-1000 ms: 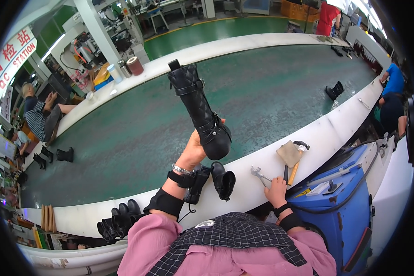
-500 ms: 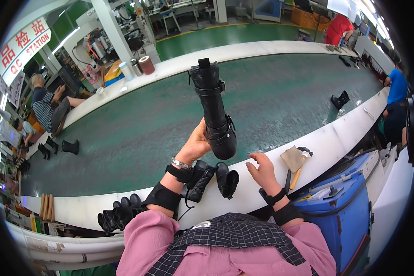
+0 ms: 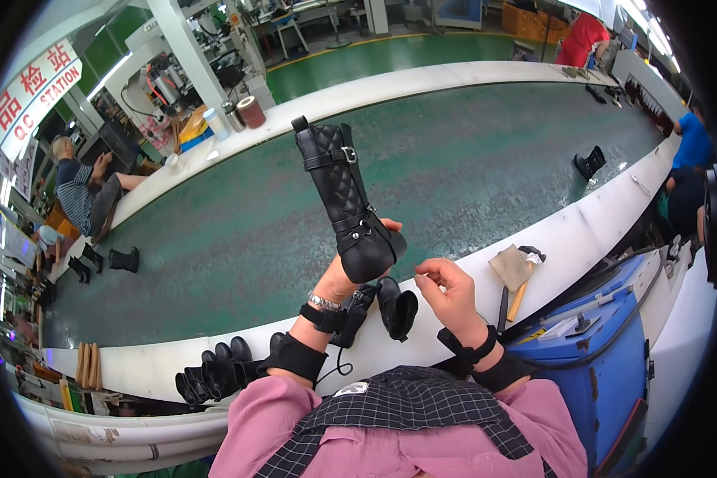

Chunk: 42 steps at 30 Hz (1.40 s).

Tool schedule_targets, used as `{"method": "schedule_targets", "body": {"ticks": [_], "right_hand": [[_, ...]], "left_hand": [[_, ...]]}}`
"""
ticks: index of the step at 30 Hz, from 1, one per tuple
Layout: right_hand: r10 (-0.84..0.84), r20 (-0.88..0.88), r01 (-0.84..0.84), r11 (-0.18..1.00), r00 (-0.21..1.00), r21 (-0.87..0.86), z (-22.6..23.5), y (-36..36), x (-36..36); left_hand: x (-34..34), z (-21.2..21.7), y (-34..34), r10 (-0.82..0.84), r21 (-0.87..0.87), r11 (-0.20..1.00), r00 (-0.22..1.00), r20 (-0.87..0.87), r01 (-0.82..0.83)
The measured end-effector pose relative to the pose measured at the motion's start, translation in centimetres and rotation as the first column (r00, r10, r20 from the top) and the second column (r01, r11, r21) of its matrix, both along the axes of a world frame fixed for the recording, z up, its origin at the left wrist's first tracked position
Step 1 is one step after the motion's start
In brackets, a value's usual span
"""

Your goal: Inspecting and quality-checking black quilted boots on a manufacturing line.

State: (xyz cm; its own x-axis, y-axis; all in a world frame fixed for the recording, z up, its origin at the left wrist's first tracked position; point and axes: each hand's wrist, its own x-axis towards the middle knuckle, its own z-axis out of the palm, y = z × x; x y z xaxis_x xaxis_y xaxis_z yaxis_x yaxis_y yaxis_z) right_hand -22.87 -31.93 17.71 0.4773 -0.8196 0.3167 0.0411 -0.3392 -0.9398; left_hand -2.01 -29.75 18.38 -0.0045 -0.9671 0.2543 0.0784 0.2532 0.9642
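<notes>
My left hand [image 3: 338, 278] grips a tall black boot [image 3: 333, 187] around its foot end. The boot's shaft points up and leans left over the green surface. Its quilted side, straps and metal buckle face me, while the palm is partly hidden behind the foot. To the right and just below, my right hand [image 3: 452, 296] is raised with bent fingers and holds nothing that I can see. Beneath the hands, a short black boot [image 3: 397, 309] lies on the white ledge [image 3: 446, 350]. Beside it is a black laced boot [image 3: 354, 317], partly covered by my left wrist.
A hammer [image 3: 518, 301] and a beige pad [image 3: 510, 268] lie on the ledge at right, above a blue cabinet [image 3: 570, 382]. Several black boots [image 3: 215, 370] stand at left. Another boot [image 3: 589, 163] rests far right on the green surface [image 3: 470, 159]. People sit along both sides.
The held boot has turned from its front to its quilted side, and its top has swung left. My left hand has shifted lower and around the foot. My right hand has moved slightly left.
</notes>
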Motion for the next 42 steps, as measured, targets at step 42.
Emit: {"method": "schedule_targets", "body": {"ticks": [42], "right_hand": [[-0.230,0.575,-0.567,0.106,0.785,0.817,-14.1,-2.0,-6.8]], "left_hand": [[5.3,-12.6,14.3,0.384,0.895,0.208,0.875,0.295,-0.394]]}}
